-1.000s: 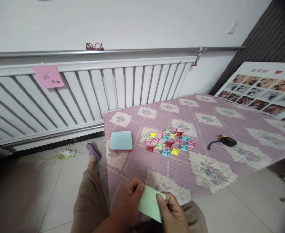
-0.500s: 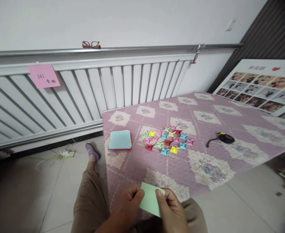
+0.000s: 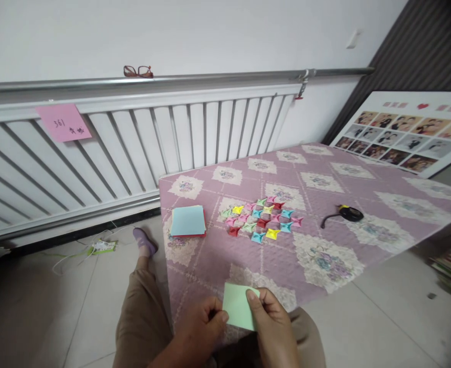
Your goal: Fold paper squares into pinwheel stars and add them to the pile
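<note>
Two bare hands show at the bottom of my one feed, the head view. I see the left hand (image 3: 202,326) pinching a pale green paper (image 3: 236,306) at its left edge, thumb against bent fingers; the right hand (image 3: 274,329) grips the opposite edge, thumb on top. That paper is at the table's near edge, and I cannot tell whether it touches the patterned cloth (image 3: 220,266).

Judging progress, I count many small folded pieces (image 3: 262,223) as done, set in close rows mid-table. Mine to watch is the green sheet, which looks flat, with no crease I can make out. Loose sheets remain in a stack (image 3: 188,221), light blue on top, left of the rows.
</note>
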Demonstrator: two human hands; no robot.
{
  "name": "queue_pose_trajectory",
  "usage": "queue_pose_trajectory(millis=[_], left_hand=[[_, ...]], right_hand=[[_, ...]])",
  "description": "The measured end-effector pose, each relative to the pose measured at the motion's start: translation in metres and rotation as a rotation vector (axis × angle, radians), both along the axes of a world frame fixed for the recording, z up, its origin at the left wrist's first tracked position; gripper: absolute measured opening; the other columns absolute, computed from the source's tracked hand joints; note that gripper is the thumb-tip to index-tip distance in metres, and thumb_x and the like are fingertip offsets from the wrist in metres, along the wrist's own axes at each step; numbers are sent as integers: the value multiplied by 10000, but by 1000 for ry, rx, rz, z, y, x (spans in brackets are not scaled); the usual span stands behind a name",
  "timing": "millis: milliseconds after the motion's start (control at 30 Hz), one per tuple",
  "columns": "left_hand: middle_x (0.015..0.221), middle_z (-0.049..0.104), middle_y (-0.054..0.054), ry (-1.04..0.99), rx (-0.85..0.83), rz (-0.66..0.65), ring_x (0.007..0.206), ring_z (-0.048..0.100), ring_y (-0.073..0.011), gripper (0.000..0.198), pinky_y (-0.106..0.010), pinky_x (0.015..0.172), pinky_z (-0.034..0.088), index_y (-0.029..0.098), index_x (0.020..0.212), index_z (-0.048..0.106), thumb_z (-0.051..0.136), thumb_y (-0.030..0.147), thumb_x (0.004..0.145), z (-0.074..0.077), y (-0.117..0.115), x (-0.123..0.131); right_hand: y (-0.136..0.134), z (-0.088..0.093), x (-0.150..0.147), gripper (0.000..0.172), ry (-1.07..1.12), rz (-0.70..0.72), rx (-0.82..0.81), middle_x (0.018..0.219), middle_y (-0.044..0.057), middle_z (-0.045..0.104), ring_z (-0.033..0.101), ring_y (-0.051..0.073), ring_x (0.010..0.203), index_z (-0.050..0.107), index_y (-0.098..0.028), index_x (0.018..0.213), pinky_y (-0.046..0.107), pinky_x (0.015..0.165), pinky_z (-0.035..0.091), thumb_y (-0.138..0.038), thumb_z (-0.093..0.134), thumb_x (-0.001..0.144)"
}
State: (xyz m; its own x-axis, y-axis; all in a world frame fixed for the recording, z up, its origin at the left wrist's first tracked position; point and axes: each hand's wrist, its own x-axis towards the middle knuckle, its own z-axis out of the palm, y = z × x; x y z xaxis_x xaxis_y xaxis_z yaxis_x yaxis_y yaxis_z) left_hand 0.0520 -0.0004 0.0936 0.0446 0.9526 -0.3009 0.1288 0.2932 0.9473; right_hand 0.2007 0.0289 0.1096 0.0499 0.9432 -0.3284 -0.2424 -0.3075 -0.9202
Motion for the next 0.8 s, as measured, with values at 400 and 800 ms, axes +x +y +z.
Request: queue_pose_trajectory(millis=[400, 800], left_hand=[[642, 567, 30, 506, -103, -89, 599, 518, -123, 120, -218, 562, 362, 162, 737, 563, 454, 146, 785, -57, 21, -29], [927, 653, -60, 899, 27, -231, 895, 588, -226, 169, -335, 799, 431, 186, 924, 623, 471, 225, 862, -51, 26, -40]], right_hand=[[24, -66, 1, 371, -699, 361, 242, 575, -23, 506, 479, 148, 549, 503, -214, 655, 254, 525, 392, -516, 391, 838], [42, -74, -9, 210, -1206, 467, 396, 732, 65, 621, 558, 225, 771, 610, -206, 649, 314, 737, 380, -265, 500, 818]])
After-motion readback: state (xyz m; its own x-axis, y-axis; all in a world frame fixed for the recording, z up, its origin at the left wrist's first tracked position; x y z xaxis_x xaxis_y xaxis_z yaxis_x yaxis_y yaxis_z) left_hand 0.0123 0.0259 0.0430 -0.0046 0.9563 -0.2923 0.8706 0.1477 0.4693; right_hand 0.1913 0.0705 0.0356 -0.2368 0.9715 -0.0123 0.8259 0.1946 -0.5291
